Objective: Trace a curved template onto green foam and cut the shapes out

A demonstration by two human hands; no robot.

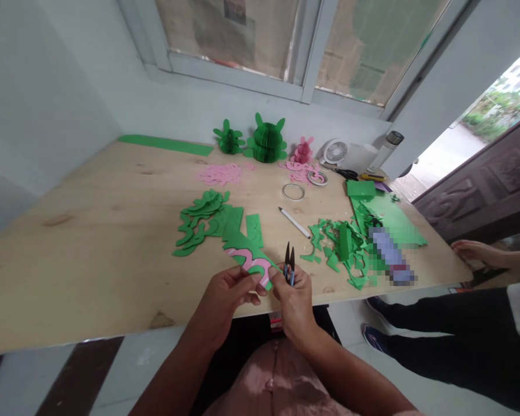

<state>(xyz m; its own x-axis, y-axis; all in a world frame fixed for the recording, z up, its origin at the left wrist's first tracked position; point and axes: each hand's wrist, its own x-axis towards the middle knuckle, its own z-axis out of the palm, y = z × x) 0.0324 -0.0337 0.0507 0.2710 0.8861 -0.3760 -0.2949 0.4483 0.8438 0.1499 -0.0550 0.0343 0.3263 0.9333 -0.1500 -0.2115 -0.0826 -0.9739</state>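
My left hand (229,297) pinches the lower left edge of a green paper piece with a curvy pink paper shape (262,267) lying on it. On the other side, my right hand (295,294) holds small dark-bladed scissors (289,260), blades pointing up and apart, while its thumb presses the paper's right edge. Just beyond are a stack of green cut-outs (205,211) and a green rectangle with a drawn outline (255,231). A white pen (294,222) lies beyond the scissors.
Green scraps (344,245) and a blurred-out object (392,257) lie right. Behind stand green paper figures (266,141), a pink one (302,150), a small fan (335,151) and a bottle (386,151). Another person's hand (476,253) rests near the table's right edge.
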